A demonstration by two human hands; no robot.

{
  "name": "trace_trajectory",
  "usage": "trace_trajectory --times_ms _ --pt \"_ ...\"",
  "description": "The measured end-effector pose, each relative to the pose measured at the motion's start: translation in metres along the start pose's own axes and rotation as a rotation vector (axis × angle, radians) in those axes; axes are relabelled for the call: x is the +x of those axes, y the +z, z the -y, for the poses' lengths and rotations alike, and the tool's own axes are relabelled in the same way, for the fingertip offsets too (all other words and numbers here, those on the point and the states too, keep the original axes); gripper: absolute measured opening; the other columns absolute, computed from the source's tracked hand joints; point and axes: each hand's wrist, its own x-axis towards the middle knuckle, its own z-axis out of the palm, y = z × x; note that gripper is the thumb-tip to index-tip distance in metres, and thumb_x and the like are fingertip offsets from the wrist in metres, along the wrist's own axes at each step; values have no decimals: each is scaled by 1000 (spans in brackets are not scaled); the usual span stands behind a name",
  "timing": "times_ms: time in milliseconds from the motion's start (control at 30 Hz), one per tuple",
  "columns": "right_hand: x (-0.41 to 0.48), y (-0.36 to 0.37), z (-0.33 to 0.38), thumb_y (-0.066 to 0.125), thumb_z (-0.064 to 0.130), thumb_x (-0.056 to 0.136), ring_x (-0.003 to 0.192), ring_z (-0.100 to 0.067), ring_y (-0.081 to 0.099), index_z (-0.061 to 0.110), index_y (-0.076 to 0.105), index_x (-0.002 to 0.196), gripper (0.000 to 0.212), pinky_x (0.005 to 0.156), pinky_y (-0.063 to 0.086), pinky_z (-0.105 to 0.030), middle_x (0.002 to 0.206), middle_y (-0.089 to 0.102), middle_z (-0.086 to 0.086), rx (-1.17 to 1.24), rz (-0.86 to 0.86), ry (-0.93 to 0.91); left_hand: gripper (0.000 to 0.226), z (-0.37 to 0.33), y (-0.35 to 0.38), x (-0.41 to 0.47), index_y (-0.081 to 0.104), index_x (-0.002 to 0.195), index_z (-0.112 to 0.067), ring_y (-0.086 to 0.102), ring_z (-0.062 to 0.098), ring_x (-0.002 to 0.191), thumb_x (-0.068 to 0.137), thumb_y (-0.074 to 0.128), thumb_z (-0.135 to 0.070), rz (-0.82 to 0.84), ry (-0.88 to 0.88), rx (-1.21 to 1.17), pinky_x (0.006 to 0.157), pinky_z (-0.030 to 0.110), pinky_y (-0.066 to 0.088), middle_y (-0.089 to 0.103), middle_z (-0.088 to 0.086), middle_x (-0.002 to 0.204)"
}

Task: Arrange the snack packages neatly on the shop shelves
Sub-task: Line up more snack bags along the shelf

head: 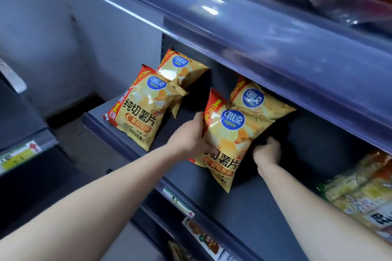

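Several yellow and red crisp bags lie on a dark grey shelf (118,131). My left hand (188,135) grips the left edge of the front right bag (229,140), thumb over its red corner. My right hand (267,150) holds the same bag at its right side, fingers tucked under it in shadow. A second bag (261,101) leans behind it. Further left, a front bag (142,108) stands propped with another bag (182,68) behind it.
The curved blue rim of the upper shelf (254,32) overhangs the bags. Pale yellow snack packs (364,188) fill the shelf's right end. Price tags (180,201) run along the shelf's front edge, with more goods (203,237) below. A grey cabinet (21,133) stands at left.
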Motion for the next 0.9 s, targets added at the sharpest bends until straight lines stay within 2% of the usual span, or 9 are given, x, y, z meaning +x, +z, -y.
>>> trace_trajectory --times_ms 133,233,367,467,533,633,733,833,900 --pt "11 -13 -4 44 -3 93 100 -19 54 -5 57 120 30 71 45 -19 123 61 -18 70 -7 62 91 -12 25 12 32 133 -14 60 25 103 61 87 -20 -37 64 -84 79 35 50 63 5 116" --pt "17 -13 -6 49 3 92 108 -21 56 -2 54 125 34 85 44 -28 129 59 -16 -4 28 45 98 -14 35 18 27 139 -16 58 25 107 61 86 -18 -69 100 -123 84 35 49 61 5 120" --pt "17 -16 -10 51 4 92 117 -26 55 1 50 131 39 87 43 -30 133 55 -14 -53 87 63 105 -12 39 22 22 145 -19 56 22 113 62 86 -20 -70 123 -118 88 33 47 58 2 128" --pt "8 -21 -12 53 6 91 133 -30 44 7 37 145 56 103 39 -35 146 43 -14 -64 117 42 107 -13 38 20 20 147 -21 54 22 116 62 86 -23 -85 101 -102 93 38 47 54 3 132" --pt "1 -24 -12 55 6 88 136 -31 39 9 32 148 64 109 35 -37 150 38 -14 -65 100 16 109 -13 38 17 20 147 -22 53 23 117 60 86 -25 -99 87 -82 94 41 48 52 3 133" --pt "-10 -32 -10 54 3 82 121 -34 51 6 53 124 43 103 43 -40 133 54 -16 -59 -26 -5 105 -15 34 11 25 143 -22 55 23 114 58 86 -27 -98 76 -43 90 41 50 54 2 131" --pt "-20 -43 -2 50 1 82 111 -36 56 6 61 104 25 96 45 -39 120 61 -19 -64 -116 -8 98 -15 23 5 29 139 -20 56 27 109 60 86 -24 -93 76 28 85 41 50 55 6 127" --pt "-28 -53 6 51 3 82 106 -37 59 15 61 84 17 91 48 -38 114 66 -17 -96 -103 -22 94 -17 7 -2 27 145 -19 53 29 118 69 81 -24 -93 67 135 92 41 48 52 10 131" --pt "-34 -55 7 51 3 81 100 -36 62 21 55 68 21 86 50 -37 106 68 -14 -138 -71 -31 82 -17 -4 -6 32 144 -19 52 29 119 75 76 -26 -94 65 228 92 38 47 53 10 129"
